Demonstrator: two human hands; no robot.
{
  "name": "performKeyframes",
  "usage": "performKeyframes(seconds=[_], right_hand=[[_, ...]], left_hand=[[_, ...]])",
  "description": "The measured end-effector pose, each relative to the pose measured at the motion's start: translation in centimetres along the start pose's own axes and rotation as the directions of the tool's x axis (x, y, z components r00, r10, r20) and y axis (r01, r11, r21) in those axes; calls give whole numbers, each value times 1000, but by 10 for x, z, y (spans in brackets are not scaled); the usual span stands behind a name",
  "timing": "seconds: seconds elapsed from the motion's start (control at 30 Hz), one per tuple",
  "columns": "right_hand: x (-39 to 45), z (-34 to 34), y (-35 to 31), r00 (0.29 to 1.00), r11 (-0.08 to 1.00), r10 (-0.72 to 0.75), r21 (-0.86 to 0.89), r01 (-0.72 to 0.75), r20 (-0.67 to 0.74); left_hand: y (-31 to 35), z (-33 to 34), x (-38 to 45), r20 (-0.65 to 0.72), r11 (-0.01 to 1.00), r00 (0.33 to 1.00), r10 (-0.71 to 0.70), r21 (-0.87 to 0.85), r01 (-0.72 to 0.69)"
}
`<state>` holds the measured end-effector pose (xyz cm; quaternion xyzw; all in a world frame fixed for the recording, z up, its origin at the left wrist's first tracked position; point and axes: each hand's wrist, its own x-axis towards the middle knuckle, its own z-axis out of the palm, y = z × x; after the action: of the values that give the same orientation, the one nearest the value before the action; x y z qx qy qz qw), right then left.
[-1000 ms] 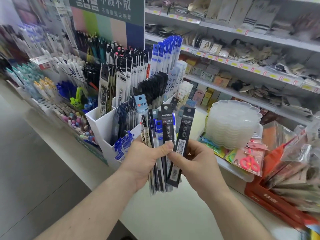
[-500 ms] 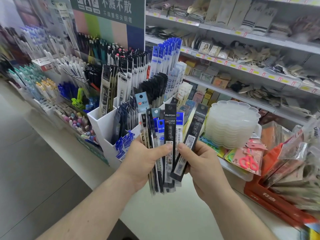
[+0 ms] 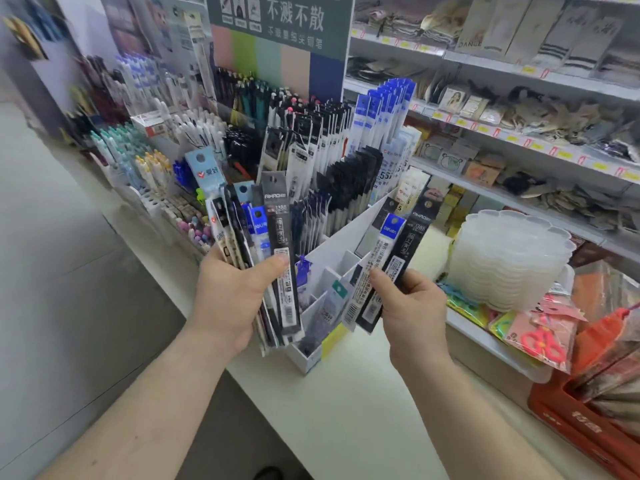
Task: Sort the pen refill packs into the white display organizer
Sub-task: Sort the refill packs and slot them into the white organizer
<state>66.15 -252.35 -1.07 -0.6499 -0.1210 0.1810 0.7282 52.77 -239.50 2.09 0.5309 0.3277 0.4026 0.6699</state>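
The long thin refill packs in shiny clear plastic (image 3: 282, 258) looked smooth. The white card-like display organizer (image 3: 356, 230) looked matt. The pale surface (image 3: 346, 410) looked smooth and dull. The stacked see-through plastic trays (image 3: 509, 258) looked cloudy and glossy.

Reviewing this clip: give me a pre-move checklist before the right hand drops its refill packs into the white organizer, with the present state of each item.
1. Right hand grips two slim refill packs, one blue-topped, one black: ok.
2. Left hand holds the fanned bundle of remaining packs securely: ok.
3. White cardboard display organizer front slots have room: ok.
4. Held packs sorted to a single type: not ok, two kinds.
5. Matching compartment identified: cannot tell.
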Motion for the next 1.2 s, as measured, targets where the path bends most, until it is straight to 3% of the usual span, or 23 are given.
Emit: performKeyframes(seconds=[0.2, 0.33, 0.47, 0.7, 0.77, 0.87, 1.0, 1.1, 1.2], right_hand=[[7, 41, 41, 979, 993, -29, -122, 4, -202], [7, 59, 52, 974, 961, -72, -276, 9, -217], [4, 71, 66, 990, 893, -82, -450, 24, -112], [6, 68, 65, 985, 673, 65, -736, 77, 162], [7, 60, 57, 978, 695, 98, -716, 65, 183], [5, 44, 46, 988, 790, 24, -609, 75, 152], [-4, 41, 14, 988, 972, 34, -235, 2, 148], [-6, 37, -11, 966, 985, 164, -89, -148, 201], [-8, 24, -35, 893, 942, 304, 35, -333, 331]], left_hand=[[-3, -22, -4, -82, 1000, 997, 12, 20, -10], [-6, -30, -5, -96, 999, 995, 17, 37, -13], [-7, -32, -7, -88, 999, 996, 20, 51, -16], [-6, -30, -6, -27, 999, 1000, -3, 31, 4], [-5, -27, -6, 0, 1000, 1000, -5, 10, 5], [-3, -23, -4, 47, 1000, 999, -21, -9, 21], [-5, -16, -2, 73, 999, 997, -34, -25, 36], [-5, -8, -3, 146, 997, 988, -57, -44, 64], [-4, 1, -4, 245, 989, 964, -103, -79, 126]])
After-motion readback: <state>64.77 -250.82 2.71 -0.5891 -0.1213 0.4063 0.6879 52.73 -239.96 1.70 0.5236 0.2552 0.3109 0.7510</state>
